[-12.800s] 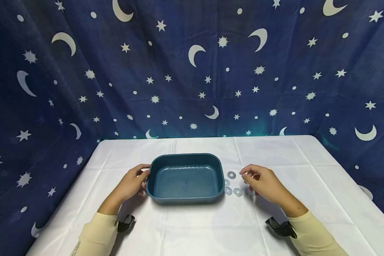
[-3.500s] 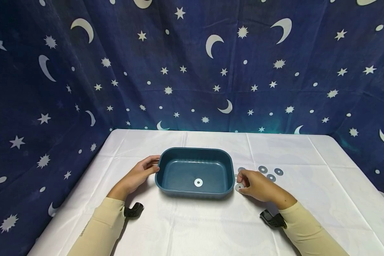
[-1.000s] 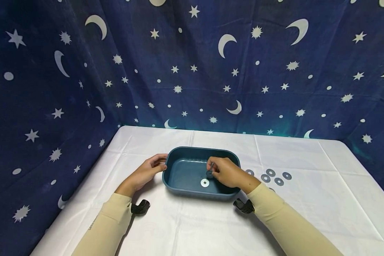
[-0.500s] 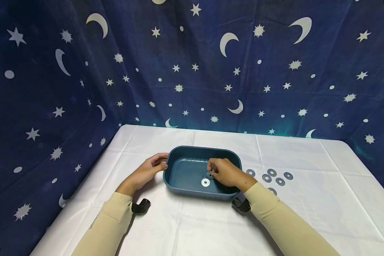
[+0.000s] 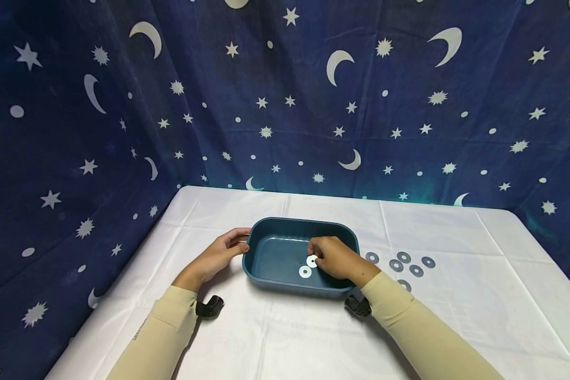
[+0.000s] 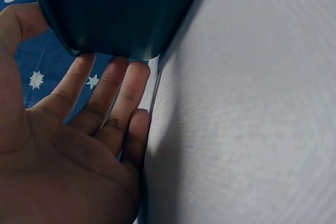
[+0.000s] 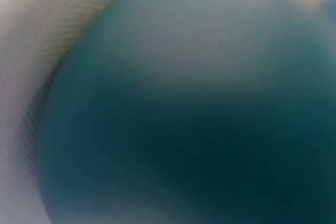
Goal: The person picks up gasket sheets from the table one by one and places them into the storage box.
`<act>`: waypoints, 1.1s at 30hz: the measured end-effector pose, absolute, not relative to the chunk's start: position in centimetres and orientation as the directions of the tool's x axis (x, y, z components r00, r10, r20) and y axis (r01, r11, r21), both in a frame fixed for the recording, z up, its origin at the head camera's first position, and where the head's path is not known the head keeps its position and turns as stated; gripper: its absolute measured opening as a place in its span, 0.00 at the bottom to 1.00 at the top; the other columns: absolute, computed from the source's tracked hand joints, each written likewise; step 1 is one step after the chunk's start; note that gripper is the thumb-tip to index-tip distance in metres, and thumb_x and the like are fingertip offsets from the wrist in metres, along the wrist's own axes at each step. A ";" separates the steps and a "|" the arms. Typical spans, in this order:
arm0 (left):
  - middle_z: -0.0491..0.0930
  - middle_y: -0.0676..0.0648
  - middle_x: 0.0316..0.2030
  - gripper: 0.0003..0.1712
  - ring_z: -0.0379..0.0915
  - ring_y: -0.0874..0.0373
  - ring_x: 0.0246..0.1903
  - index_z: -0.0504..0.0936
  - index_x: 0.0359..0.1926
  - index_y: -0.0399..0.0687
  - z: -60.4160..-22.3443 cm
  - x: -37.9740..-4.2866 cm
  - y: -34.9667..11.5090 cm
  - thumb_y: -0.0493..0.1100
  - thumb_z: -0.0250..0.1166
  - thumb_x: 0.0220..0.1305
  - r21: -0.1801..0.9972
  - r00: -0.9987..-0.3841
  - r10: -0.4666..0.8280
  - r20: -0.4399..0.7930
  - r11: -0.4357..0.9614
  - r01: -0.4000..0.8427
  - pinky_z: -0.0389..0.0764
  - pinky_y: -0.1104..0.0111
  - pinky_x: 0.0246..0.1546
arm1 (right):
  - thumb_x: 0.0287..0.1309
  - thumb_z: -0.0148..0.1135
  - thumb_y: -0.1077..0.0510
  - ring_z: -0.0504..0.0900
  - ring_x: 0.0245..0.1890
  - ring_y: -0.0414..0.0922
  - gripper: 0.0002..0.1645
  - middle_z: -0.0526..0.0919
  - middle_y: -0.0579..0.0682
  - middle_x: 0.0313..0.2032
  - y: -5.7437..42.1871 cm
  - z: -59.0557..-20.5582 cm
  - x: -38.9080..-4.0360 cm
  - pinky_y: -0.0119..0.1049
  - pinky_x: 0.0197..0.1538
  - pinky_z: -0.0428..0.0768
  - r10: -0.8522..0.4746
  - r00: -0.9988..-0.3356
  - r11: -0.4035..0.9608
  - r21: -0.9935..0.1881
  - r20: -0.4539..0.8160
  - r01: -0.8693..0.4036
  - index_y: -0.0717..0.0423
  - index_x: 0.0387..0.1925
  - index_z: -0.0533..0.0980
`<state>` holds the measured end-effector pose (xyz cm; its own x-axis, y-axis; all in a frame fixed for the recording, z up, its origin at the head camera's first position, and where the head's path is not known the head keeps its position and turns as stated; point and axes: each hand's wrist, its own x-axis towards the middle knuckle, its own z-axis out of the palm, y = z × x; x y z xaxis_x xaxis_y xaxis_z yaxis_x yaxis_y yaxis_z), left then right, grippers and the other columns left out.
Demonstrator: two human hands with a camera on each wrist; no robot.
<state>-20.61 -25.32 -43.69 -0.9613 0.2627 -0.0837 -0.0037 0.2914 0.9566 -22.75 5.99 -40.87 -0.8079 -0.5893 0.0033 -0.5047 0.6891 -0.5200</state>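
On the bench [image 5: 285, 343] before you, the tub [image 5: 273, 253] has your left hand [image 5: 214, 260] at its left, two washers [image 5: 309, 272] inside, six other washers [image 5: 412, 271] to its right, the curtain [image 5: 294, 68] behind

smooth plastic tub [image 5: 294, 287], shiny metal washers [image 5: 305, 272], creased cloth [image 5: 209, 343].

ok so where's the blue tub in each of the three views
Head: the blue tub sits just below the picture's centre.
Left wrist: top, left of the middle, cut off by the upper edge.
Right wrist: probably the blurred blue-green shape filling most of it.
Shared landmark: the left hand, in head and left wrist.
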 end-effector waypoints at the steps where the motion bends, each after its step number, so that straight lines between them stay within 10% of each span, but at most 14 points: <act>1: 0.71 0.36 0.66 0.31 0.70 0.50 0.63 0.65 0.71 0.41 -43.7 -20.6 -25.3 0.42 0.61 0.72 0.957 -0.961 0.263 -0.084 0.291 -0.003 0.75 0.63 0.64 | 0.60 0.63 0.69 0.78 0.34 0.41 0.08 0.82 0.49 0.32 6.0 -40.8 -22.8 0.39 0.40 0.79 -0.586 -0.810 0.691 -0.517 0.008 -0.505 0.55 0.39 0.79; 16: 0.70 0.35 0.66 0.30 0.68 0.46 0.64 0.65 0.71 0.40 -43.7 -20.5 -25.3 0.41 0.60 0.72 0.961 -0.959 0.273 -0.078 0.275 0.000 0.73 0.61 0.64 | 0.64 0.63 0.62 0.79 0.37 0.41 0.07 0.82 0.46 0.36 8.4 -38.2 -20.7 0.39 0.40 0.80 -0.387 -0.830 0.616 -0.557 0.402 -0.557 0.53 0.44 0.81; 33: 0.71 0.37 0.66 0.30 0.69 0.49 0.63 0.65 0.71 0.42 -43.7 -20.5 -25.2 0.42 0.60 0.72 0.955 -0.962 0.257 -0.092 0.295 -0.013 0.72 0.57 0.66 | 0.63 0.61 0.65 0.72 0.31 0.42 0.05 0.76 0.47 0.27 14.2 -39.3 -20.1 0.32 0.34 0.72 -0.210 -0.904 0.687 -0.601 0.373 -0.408 0.55 0.38 0.80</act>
<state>-20.54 -25.22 -43.72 -0.9620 0.2571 -0.0923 -0.0129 0.2948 0.9555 -20.06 14.18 -39.33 -0.9035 -0.2105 0.3733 -0.4084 0.6871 -0.6010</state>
